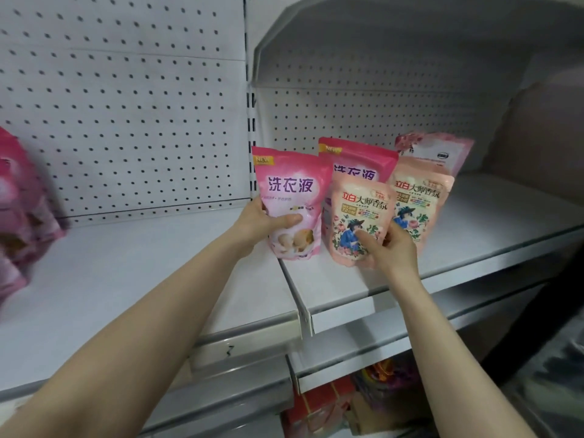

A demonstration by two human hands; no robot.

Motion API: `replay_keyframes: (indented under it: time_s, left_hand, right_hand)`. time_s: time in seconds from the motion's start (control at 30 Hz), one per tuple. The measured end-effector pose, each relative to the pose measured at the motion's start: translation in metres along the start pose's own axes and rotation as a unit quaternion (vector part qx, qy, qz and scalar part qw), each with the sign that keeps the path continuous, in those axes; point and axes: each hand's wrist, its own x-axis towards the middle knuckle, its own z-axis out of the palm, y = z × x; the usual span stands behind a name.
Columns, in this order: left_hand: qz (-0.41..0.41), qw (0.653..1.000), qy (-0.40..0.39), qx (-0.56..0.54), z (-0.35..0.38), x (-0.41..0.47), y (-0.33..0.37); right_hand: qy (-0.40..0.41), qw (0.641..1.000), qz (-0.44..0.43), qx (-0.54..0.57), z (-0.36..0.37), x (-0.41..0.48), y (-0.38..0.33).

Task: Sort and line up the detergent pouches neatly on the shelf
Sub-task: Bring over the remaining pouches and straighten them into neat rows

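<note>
The left hand (262,224) holds a bright pink plastic pouch with purple letters (289,197). Its thumb lies across the front and its fingers are tucked behind. This pouch stands up straight, low over the spot where the two boards of the white metal shelf (474,235) meet. I cannot tell if its bottom touches the board. The right hand (396,248) holds a pale peach pouch with a flower picture (355,216), with the thumb pressed on the front and the fingers curled round its right edge. The peach pouch is upright too, just beside the pink one and near the front of the shelf. Right behind it stands a second bright pink pouch (363,159), partly hidden. To the right stands a second peach pouch (422,200), and behind that one is a pink and white pouch (442,153) at the back. The back wall is a white board full of little holes (126,105). At the far left are some blurry pink packs (19,210) on the shelf. Under the shelf, red and orange packs (322,409) sit on a lower level.
</note>
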Motion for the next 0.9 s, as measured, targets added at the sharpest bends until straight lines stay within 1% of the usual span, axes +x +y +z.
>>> replay_keyframes:
  time_s: [0.07,0.17,0.27,0.33,0.43,0.5,0.57,0.6,0.63,0.67,0.73,0.77,0.8,0.9]
  left_hand:
    - [0.031,0.999,0.037,0.013,0.002,-0.007,0.001]
    - [0.080,0.988,0.114,0.070,-0.001,-0.019,0.011]
    - [0.099,0.974,0.200,0.021,-0.017,-0.035,0.027]
    - [0.103,0.964,0.244,-0.011,-0.032,-0.045,0.038]
    - [0.079,0.958,0.271,-0.046,-0.052,-0.061,0.042]
    - [0.037,0.957,0.280,-0.064,-0.061,-0.071,0.037]
    - [-0.019,0.952,0.289,-0.096,-0.067,-0.081,0.029]
    - [-0.047,0.948,0.292,-0.118,-0.070,-0.085,0.024]
    - [-0.070,0.943,0.295,-0.141,-0.073,-0.088,0.020]
    - [-0.088,0.937,0.295,-0.163,-0.075,-0.091,0.015]
    - [-0.110,0.929,0.292,-0.199,-0.078,-0.095,0.009]
    - [-0.118,0.926,0.288,-0.213,-0.078,-0.096,0.007]
    - [-0.126,0.923,0.284,-0.226,-0.078,-0.096,0.005]
    - [-0.142,0.921,0.265,-0.249,-0.074,-0.098,0.005]
  right_hand:
    - [-0.004,1.000,-0.004,-0.002,0.006,0.001,-0.002]
    - [-0.019,1.000,-0.015,0.005,0.021,0.001,-0.008]
    - [-0.052,0.998,-0.036,0.024,0.042,-0.001,-0.016]
    - [-0.073,0.996,-0.049,0.032,0.059,-0.002,-0.023]
    - [-0.098,0.993,-0.058,0.019,0.083,0.000,-0.037]
    - [-0.113,0.992,-0.055,-0.007,0.096,0.003,-0.046]
    - [-0.111,0.992,-0.058,-0.011,0.101,0.005,-0.051]
    - [-0.092,0.993,-0.068,0.004,0.099,0.004,-0.052]
    - [-0.048,0.995,-0.084,0.023,0.095,0.002,-0.052]
    - [0.023,0.993,-0.107,0.037,0.089,0.000,-0.051]
    - [0.181,0.973,-0.141,0.040,0.075,0.001,-0.044]
    - [0.227,0.964,-0.133,0.033,0.068,0.005,-0.041]
    - [0.236,0.965,-0.110,0.029,0.062,0.011,-0.038]
    - [0.149,0.987,-0.025,0.046,0.053,0.028,-0.035]
